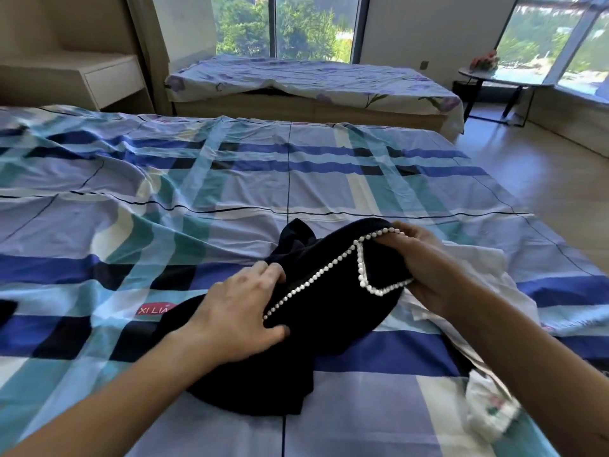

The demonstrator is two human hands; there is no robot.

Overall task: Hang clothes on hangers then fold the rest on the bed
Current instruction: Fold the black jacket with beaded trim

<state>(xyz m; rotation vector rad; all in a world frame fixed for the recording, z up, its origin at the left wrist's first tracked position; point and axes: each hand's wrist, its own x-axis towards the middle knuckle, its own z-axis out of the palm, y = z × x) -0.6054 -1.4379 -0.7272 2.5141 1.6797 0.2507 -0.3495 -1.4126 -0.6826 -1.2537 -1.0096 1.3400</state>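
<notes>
A black garment (333, 291) with a white pearl-bead trim lies bunched at the near middle of the plaid bed (230, 179). My left hand (240, 308) grips its lower part, fingers curled over the fabric beside the bead line. My right hand (425, 262) holds the raised beaded edge, lifting that end off the bed. A white garment (474, 265) lies under and behind my right arm. More white cloth with a floral print (491, 407) sits at the near right.
A second bed with a floral sheet (313, 80) stands beyond, under the window. A small round table (504, 79) is at the far right on the wooden floor. A light shelf unit (99, 77) stands at the far left.
</notes>
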